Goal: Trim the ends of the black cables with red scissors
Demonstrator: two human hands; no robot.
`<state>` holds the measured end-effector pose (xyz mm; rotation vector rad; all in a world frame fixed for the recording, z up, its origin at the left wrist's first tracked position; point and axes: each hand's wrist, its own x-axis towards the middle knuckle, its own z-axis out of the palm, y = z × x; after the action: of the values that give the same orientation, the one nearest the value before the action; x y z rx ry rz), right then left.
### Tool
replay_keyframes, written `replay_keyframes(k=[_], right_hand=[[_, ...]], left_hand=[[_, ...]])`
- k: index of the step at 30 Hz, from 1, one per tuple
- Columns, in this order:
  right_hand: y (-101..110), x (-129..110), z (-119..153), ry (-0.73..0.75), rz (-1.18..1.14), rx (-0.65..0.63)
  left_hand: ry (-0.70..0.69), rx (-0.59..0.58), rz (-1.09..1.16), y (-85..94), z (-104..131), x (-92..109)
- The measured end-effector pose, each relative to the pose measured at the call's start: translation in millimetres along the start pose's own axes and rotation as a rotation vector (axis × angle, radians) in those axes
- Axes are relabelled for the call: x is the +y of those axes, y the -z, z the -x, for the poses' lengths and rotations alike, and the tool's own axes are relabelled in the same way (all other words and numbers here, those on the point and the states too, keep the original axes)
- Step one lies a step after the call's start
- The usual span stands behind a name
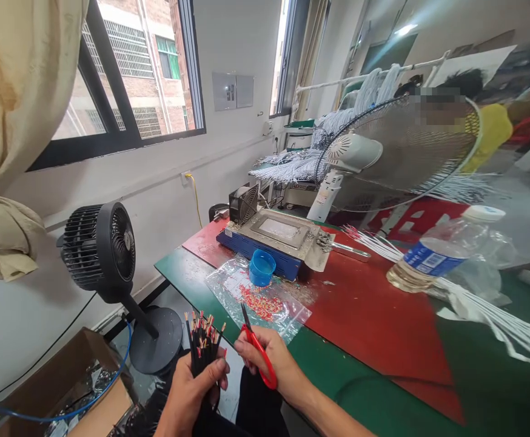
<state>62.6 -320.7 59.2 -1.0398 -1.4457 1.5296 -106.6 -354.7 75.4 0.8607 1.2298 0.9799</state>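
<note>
A bundle of black cables (199, 340) stands upright in my left hand (196, 382), its stripped ends showing red and pale wire tips at the top. My fingers and thumb wrap round the bundle. Just to the right, my right hand (269, 358) holds red-handled scissors (261, 352), the dark blades pointing up and away from me. The blades are apart from the cables. Beyond both hands, a clear plastic bag (292, 312) lies on the table edge with red and pale clippings (262, 303) on it. A blue round container (262, 267) stands at the bag's far side.
A blue-sided heated-looking device (265, 252) with a small fan (244, 204) sits on the red mat (360, 321). Right of it are a labelled bottle (433, 255) and white cables (496, 315). A black fan (105, 252) and cardboard box (96, 352) stand left. A person sits behind the large fan (356, 152).
</note>
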Motion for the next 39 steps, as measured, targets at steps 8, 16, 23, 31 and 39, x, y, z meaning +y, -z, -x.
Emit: replay_keyframes(k=[8,16,23,31,39], right_hand=[[5.1,-18.3,3.7,-0.035,0.528,-0.226],[-7.5,-12.6,7.0,-0.014,0.643,-0.224],[-5.3,-13.1,6.5,-0.057,0.608,-0.203],[-2.7,-14.4,3.8,-0.108,0.737,-0.149],[-0.7,-18.1,3.2,-0.116,0.808,-0.151]], left_hand=[[-0.023,0.18,0.142,18.0,-3.9,9.6],[-0.052,0.145,0.065,18.0,-6.7,3.6],[-0.061,0.155,-0.112,14.7,-13.0,2.8],[-0.067,0.183,-0.148,9.5,-24.5,0.9],[-0.053,0.155,-0.116,6.0,-27.9,5.3]])
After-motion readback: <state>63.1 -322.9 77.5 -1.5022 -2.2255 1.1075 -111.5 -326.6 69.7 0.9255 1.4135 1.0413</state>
